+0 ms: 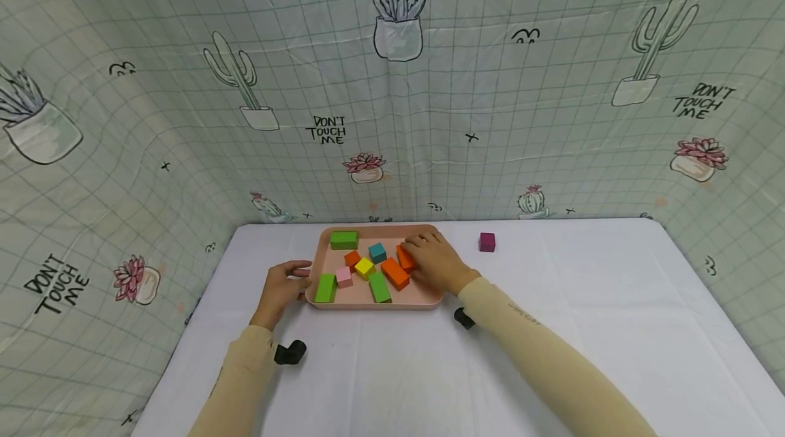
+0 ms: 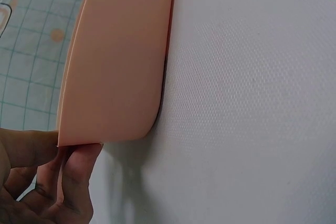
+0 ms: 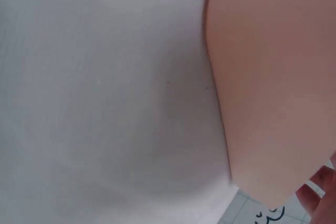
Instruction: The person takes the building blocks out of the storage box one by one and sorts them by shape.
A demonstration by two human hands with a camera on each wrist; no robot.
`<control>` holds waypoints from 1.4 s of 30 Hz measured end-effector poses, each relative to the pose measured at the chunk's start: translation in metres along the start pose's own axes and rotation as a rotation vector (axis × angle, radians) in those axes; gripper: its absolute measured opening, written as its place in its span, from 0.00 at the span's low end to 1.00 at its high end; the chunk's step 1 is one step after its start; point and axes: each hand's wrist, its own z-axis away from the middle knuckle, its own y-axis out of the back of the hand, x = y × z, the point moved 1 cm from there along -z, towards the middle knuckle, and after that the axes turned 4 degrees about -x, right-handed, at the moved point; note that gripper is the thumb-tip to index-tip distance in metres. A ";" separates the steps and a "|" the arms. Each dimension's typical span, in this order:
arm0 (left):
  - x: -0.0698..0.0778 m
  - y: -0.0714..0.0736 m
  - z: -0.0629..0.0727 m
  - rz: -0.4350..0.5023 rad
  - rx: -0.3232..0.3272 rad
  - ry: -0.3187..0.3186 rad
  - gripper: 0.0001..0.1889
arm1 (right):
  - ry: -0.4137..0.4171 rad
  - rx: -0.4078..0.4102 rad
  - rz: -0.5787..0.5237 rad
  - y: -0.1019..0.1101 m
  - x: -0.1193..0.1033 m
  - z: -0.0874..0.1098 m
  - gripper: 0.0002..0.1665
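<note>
While my left grip touches the left edge of the pink tray, its fingers bent, I cannot tell whether it pinches the rim or merely steadies it. One green block fills the tray's near left corner, with another green block by the far left one. Then come a pink cube, a small orange cube, a yellow cube, a blue cube, a third green block toward the near edge and an orange block to its right. Beside that, my right grip curls over a second orange block inside the tray's right edge and seems to have hold of it; my thumb is hidden. I judge the step in hand to be placing or lifting that block; the next move calls for keeping clear of the neighbouring orange one. It lies right under my fingertips, partly covered. Farther right, a purple cube sits near the worktop's far edge, apart from tray and grip.
</note>
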 end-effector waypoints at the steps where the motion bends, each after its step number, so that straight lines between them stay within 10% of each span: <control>1: 0.000 0.000 0.000 0.000 0.000 0.001 0.19 | 0.001 0.003 0.000 -0.001 0.000 0.000 0.31; 21: 0.003 -0.001 0.000 -0.001 -0.012 0.021 0.20 | -0.076 0.067 -0.012 0.020 0.009 0.021 0.37; 42: 0.002 0.000 0.000 0.000 -0.014 0.039 0.21 | -0.217 0.265 -0.067 0.034 0.060 0.113 0.37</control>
